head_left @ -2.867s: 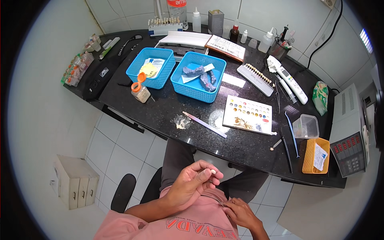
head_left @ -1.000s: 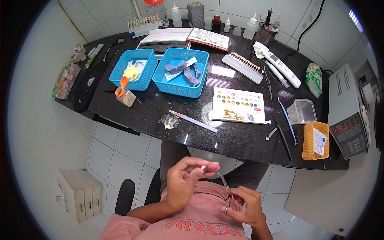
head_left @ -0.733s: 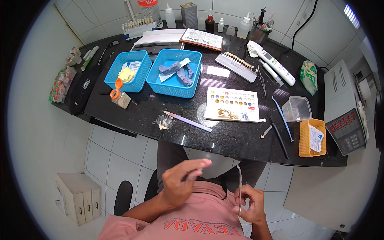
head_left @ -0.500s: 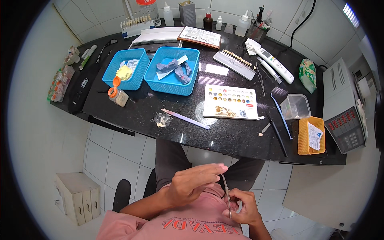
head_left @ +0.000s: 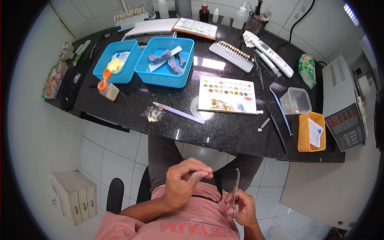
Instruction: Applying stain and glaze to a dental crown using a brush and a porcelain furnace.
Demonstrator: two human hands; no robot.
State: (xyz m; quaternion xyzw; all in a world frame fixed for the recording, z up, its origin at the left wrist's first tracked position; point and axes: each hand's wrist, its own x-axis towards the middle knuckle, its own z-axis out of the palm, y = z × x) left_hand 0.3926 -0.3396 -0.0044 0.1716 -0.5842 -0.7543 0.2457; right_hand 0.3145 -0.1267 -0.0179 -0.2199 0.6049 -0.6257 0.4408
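Observation:
Above my lap, my left hand (head_left: 183,182) is closed in a pinch, thumb tip against the fingertips. Whatever sits in that pinch, if anything, is too small to make out. To its right, my right hand (head_left: 245,208) grips a slim metal instrument with a bent tip (head_left: 236,182), held upright between thumb and fingers. Its exact kind is unclear; it resembles curved tweezers or a clamp. The two hands are apart. On the desk edge ahead lie a purple-handled brush (head_left: 180,113) and a crumpled clear wrapper (head_left: 153,114) with pale crumbs.
Two blue baskets (head_left: 164,81) hold dental models. An orange-capped jar (head_left: 108,90) stands before them. A white paint palette (head_left: 227,94), a tooth shade guide (head_left: 231,58), a black-handled tool (head_left: 277,130), a yellow basket (head_left: 312,145) and a grey control unit (head_left: 345,108) fill the right.
My left hand has drawn back from the instrument's tip and curled from outstretched fingers into a pinch. My right hand keeps its hold on the instrument. The view has shifted slightly.

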